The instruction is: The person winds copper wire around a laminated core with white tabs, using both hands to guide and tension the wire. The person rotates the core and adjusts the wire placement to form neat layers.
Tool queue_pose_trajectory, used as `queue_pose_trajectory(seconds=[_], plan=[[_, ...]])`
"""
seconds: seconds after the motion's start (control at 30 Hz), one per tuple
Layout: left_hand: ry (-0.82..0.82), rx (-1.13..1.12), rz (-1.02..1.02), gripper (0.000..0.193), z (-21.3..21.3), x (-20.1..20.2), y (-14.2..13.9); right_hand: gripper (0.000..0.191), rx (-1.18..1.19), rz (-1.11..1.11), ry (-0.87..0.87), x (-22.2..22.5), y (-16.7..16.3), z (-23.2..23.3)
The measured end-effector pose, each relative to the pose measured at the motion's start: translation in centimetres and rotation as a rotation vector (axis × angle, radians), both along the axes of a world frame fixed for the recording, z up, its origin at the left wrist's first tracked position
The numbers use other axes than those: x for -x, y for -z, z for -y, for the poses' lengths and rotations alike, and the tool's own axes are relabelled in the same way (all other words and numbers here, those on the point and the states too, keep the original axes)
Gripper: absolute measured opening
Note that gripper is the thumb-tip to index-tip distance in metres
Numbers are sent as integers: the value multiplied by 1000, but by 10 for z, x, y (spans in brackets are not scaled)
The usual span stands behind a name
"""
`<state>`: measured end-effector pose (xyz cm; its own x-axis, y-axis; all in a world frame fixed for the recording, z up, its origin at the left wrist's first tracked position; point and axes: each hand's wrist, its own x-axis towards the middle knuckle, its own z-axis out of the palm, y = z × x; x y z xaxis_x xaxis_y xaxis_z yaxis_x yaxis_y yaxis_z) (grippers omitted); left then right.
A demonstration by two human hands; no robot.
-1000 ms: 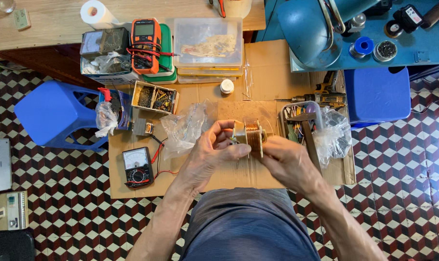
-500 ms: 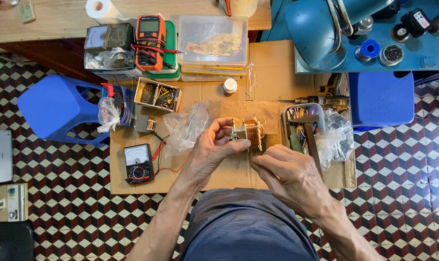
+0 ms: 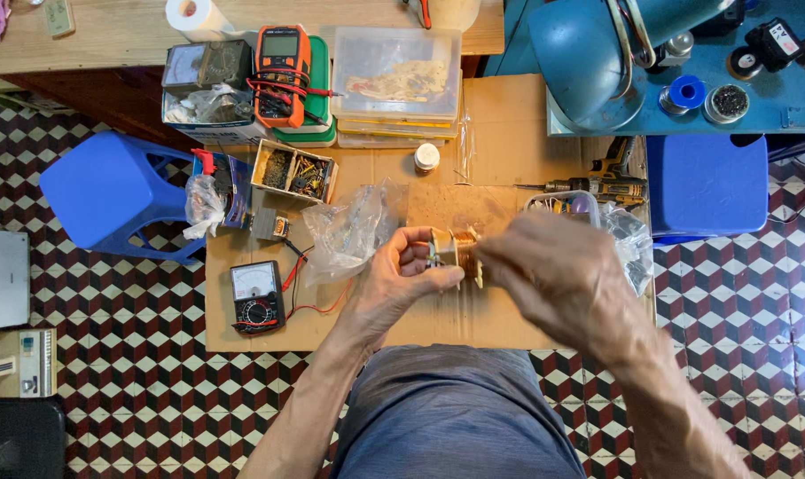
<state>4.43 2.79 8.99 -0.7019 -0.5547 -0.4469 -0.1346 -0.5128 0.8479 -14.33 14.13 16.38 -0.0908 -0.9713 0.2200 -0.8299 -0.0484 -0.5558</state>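
Copper-wound coil bobbin [image 3: 458, 253] up off the cardboard sheet [image 3: 509, 124], pinched in the left hand [image 3: 401, 277], grip narrow and closed on its near end. Right hand [image 3: 558, 275] blurred against the far end, grip impossible to tell. Clear plastic bag [image 3: 349, 231] just beside, analog multimeter [image 3: 257, 297] further left.

Between your left hand [image 3: 394, 284] and right hand [image 3: 558, 275] you hold a coil [image 3: 460, 253] of shiny copper wire on a pale plastic frame. Under it lies matt brown cardboard [image 3: 509, 115]; just left of your grip, a crinkled, glossy clear plastic bag [image 3: 349, 232].
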Motion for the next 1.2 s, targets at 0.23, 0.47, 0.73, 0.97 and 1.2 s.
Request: queue_pose_trajectory(seconds=[0.23,0.47,0.73,0.97,1.2], plan=[[-38,-93,-104,84,6,-2,-12,12,-124,243,22,-26,49,-12],[91,16,24,84,-1,-12,-18,12,-62,170,92,24,32,38],[-36,-9,-46,76,13,2,-6,13,-23,93,32,-38,12,-24],[52,-82,-121,79,8,-8,-17,13,-188,244,79,0,55,21],[57,29,16,79,10,-3,-8,9,31,-21,29,15,8,17]])
